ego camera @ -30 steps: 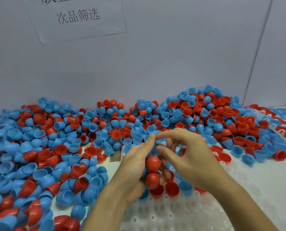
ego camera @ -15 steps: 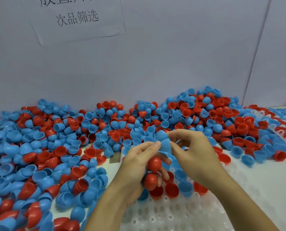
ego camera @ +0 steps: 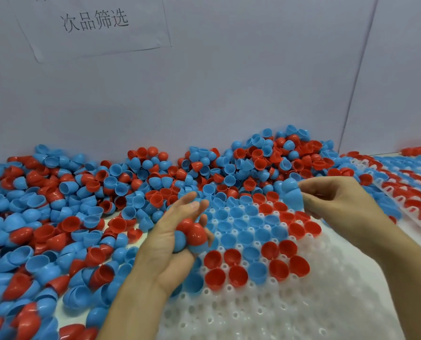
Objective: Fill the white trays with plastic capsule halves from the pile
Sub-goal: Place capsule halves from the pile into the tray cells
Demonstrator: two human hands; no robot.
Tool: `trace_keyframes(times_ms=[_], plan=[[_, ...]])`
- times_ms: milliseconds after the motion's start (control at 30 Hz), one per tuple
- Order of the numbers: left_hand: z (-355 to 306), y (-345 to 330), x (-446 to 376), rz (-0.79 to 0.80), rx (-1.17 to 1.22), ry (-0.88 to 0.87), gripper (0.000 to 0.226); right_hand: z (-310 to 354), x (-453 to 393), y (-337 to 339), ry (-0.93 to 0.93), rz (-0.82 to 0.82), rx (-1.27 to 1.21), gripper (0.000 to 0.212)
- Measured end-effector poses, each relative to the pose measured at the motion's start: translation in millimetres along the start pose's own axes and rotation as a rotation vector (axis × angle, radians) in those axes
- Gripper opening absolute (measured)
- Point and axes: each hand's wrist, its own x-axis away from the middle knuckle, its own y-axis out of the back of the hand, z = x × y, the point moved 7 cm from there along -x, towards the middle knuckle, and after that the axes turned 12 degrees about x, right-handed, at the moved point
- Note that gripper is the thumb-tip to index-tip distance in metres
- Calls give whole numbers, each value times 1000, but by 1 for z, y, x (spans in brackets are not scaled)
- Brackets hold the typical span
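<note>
The white tray [ego camera: 290, 312] runs off the bottom edge, and its far rows pass under the pile of capsule halves [ego camera: 155, 177], so its full extent cannot be made out. A second tray [ego camera: 405, 190] at the right, already loaded with red and blue halves, is cut by the right edge. The paper sign [ego camera: 94, 23] on the wall is cropped at the top; only one line of characters is readable. The left hand [ego camera: 177, 241] is curled around a clutch of halves [ego camera: 192, 235] — red and blue ones, their exact number hidden by the fingers and palm, with the index and middle fingers extended upward. The right hand [ego camera: 336, 200] pinches nested blue halves [ego camera: 291, 195] between thumb and fingertips; how many are stacked together cannot be told. In the near tray, red and blue halves sit open side up in the upper rows, while the wells closer to the camera show bare white plastic. Compared with the frame half a second earlier, the hands have separated: they were then touching over the tray, the right-hand fingers working at the blue piece against the left hand's clutch. The right hand has now moved out to the right with the blue halves — well apart from the left hand — and the filled wells once covered by both hands are exposed.
</note>
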Motion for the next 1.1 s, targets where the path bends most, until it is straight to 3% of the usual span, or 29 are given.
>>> trace_keyframes(times_ms=[167, 300, 500, 633, 1100], plan=[[-2, 12, -7, -71, 116, -34, 43, -20, 7, 2, -23, 263, 215, 13], [-4, 10, 1, -74, 235, -37, 46, -26, 13, 2, -58, 385, 355, 17], [-8, 4, 9, -88, 271, -86, 39, -34, 20, -2, -154, 451, 593, 4], [-4, 1, 9, -91, 253, -64, 39, -28, 23, -23, -186, 517, 679, 17], [3, 0, 9, -110, 104, -53, 39, -26, 23, -27, -255, 483, 834, 18]])
